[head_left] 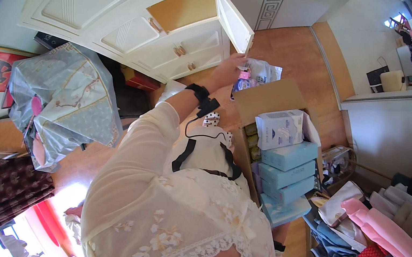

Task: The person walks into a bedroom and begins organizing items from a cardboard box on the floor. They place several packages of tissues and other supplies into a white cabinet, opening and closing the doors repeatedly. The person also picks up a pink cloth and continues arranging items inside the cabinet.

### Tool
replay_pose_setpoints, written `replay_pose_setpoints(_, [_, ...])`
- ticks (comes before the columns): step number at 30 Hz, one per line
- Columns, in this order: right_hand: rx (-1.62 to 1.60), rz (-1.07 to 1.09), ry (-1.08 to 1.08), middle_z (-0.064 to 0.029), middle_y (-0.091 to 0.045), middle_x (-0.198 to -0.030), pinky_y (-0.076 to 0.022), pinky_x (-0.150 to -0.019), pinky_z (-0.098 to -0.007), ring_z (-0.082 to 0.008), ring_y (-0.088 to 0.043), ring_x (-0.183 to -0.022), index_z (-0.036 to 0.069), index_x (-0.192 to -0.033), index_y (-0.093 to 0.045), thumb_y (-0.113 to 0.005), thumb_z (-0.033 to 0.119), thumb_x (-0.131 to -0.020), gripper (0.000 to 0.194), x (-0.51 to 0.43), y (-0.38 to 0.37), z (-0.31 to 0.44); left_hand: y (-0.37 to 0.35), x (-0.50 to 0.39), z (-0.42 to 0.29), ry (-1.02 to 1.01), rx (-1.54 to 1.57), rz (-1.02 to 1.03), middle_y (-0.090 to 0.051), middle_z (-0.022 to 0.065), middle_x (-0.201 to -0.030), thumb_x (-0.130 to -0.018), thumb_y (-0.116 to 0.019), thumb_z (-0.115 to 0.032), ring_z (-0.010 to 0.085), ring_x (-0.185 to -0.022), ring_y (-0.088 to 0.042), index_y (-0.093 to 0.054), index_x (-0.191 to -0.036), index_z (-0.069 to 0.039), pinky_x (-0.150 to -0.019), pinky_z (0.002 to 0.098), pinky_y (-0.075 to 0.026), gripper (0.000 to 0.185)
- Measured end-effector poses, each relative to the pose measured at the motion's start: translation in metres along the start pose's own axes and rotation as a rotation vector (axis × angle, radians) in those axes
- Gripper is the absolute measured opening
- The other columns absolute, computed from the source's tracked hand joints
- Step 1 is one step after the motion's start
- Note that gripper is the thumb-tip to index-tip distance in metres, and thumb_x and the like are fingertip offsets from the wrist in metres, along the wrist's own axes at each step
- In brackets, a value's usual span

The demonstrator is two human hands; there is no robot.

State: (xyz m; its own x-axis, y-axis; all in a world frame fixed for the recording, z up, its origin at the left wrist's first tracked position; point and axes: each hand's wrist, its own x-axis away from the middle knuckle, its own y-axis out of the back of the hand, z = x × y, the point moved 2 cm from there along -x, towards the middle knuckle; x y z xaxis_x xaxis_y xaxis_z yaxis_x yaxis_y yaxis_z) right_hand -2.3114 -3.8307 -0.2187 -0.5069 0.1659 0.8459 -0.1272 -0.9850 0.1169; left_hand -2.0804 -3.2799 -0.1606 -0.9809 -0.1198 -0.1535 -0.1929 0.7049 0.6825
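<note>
My left hand (pixel 234 64) reaches forward to the lower corner of a white cabinet door (pixel 233 20), its fingers closed at the door's edge. This door stands swung out from a bare wooden compartment (pixel 187 9). My right hand is hidden behind the lowest light-blue pack (pixel 284 209); only the wrist and forearm (pixel 281 233) show. Several such packs are stacked along the side of a cardboard box (pixel 270 98) with raised flaps. A white plastic-wrapped pack (pixel 280 129) lies on top of the stack. Beside the box's far flap sit plastic-wrapped packages (pixel 255 77).
White cabinets (pixel 125 25) stand ahead on the left. A pale plastic-like cover (pixel 71 102) drapes something at left. Folded clothes (pixel 388 236) are piled at right, near a rattan-like frame (pixel 341 163). Spotted footwear (pixel 211 119) shows on the wooden floor (pixel 289 46) below me.
</note>
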Motion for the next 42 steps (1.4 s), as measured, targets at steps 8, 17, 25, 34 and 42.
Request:
replay_pose_setpoints(8, [0.025,-0.002,0.015,-0.0108,-0.061,-0.113,-0.0485,-0.083,-0.034,-0.0251,-0.058,-0.1,0.002,-0.119,-0.055,-0.058,0.016,-0.091,0.032,0.0,0.005,0.001,0.075,0.044,0.088,0.291,0.322,-0.307,-0.068,0.0127,-0.101,-0.082,-0.049,-0.003,0.0218,-0.097,-0.066,-0.062,-0.115,-0.006,-0.083,0.032,-0.052,0.035])
replay_pose_setpoints(17, [0.09,0.019,0.051,-0.011,-0.061,-0.113,-0.0483,-0.084,-0.0342,-0.0255,-0.058,-0.101,0.002,-0.12,-0.055,-0.058,0.016,-0.091,0.032,-0.012,0.005,0.022,0.1,0.16,0.19,0.646,0.318,-0.309,-0.068,0.01,-0.103,-0.086,-0.052,-0.009,0.017,-0.092,-0.065,-0.062,-0.114,-0.004,-0.077,0.0283,-0.051,0.03])
replay_pose_setpoints(25, [0.196,0.088,0.069,-0.0113,-0.061,-0.114,-0.0481,-0.084,-0.0343,-0.0258,-0.058,-0.102,0.002,-0.12,-0.055,-0.057,0.015,-0.091,0.032,-0.036,-0.044,0.054,0.081,0.238,0.192,1.011,0.655,-0.305,-0.062,0.0073,-0.113,-0.088,-0.05,-0.012,0.015,-0.092,-0.061,-0.058,-0.122,-0.005,-0.076,0.0276,-0.049,0.035])
replay_pose_setpoints(34, [0.306,0.213,0.029,-0.0116,-0.061,-0.114,-0.0479,-0.084,-0.0344,-0.0262,-0.058,-0.102,0.002,-0.12,-0.055,-0.057,0.015,-0.091,0.032,-0.067,-0.133,0.054,0.08,0.191,0.189,0.916,0.883,-0.233,-0.06,0.0092,-0.119,-0.091,-0.053,-0.016,0.0194,-0.104,-0.06,-0.051,-0.129,-0.004,-0.087,0.0314,-0.048,0.04])
replay_pose_setpoints(42, [0.381,0.284,-0.005,-0.0118,-0.061,-0.115,-0.0477,-0.085,-0.0345,-0.0265,-0.057,-0.103,0.002,-0.12,-0.055,-0.057,0.015,-0.091,0.032,-0.116,-0.209,0.016,0.059,0.239,0.23,1.024,0.922,-0.173,-0.062,0.0055,-0.115,-0.093,-0.052,-0.021,0.0157,-0.1,-0.059,-0.054,-0.127,-0.007,-0.085,0.0305,-0.047,0.037])
